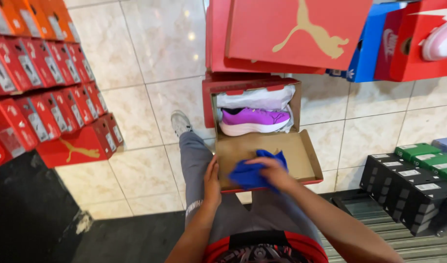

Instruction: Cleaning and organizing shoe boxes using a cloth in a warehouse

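An open red shoe box (pixel 306 160) rests on my lap, its cardboard lid folded toward me. Inside lies a purple shoe (pixel 252 121) with a white sole, on white tissue paper (pixel 257 100). My right hand (pixel 274 174) presses a blue cloth (pixel 252 173) against the inner face of the lid. My left hand (pixel 213 182) grips the lid's left edge, steadying the box. My legs are in grey trousers, and a grey shoe (pixel 180 122) on my foot shows on the floor beyond.
Stacks of red shoe boxes (pixel 48 92) stand at left. More red and blue boxes (pixel 291 34) are piled ahead, one with a pink-white shoe (pixel 440 44) on it. Black and green boxes (pixel 413 180) lie at right. The floor is pale tile.
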